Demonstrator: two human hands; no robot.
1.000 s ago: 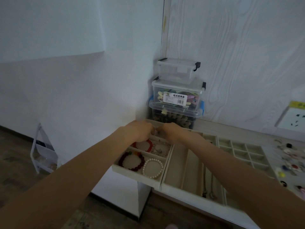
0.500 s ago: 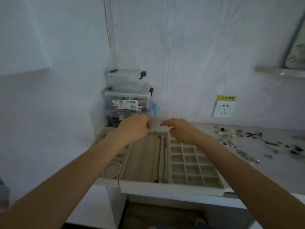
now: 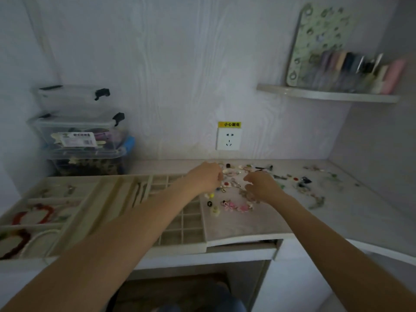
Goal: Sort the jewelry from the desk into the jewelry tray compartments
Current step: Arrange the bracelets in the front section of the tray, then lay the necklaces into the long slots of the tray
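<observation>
A person leans over a pale desk (image 3: 258,224), both bare forearms stretched forward and converging above a scatter of small jewelry (image 3: 236,190). The left hand (image 3: 206,177) hangs knuckles-up with its fingers curled under, fingertips close to the nearest pieces; whether they pinch anything cannot be told from here. The right hand (image 3: 261,184), just beside it and apart from it, is likewise curled downward over the pieces, its grasp hidden by the back of the hand. More trinkets trail off to the right of the right hand. To the left of the left hand lies the jewelry tray (image 3: 180,245), the left forearm crossing above its small square compartments. Red bead bracelets (image 3: 33,213) sit in its far-left compartments.
</observation>
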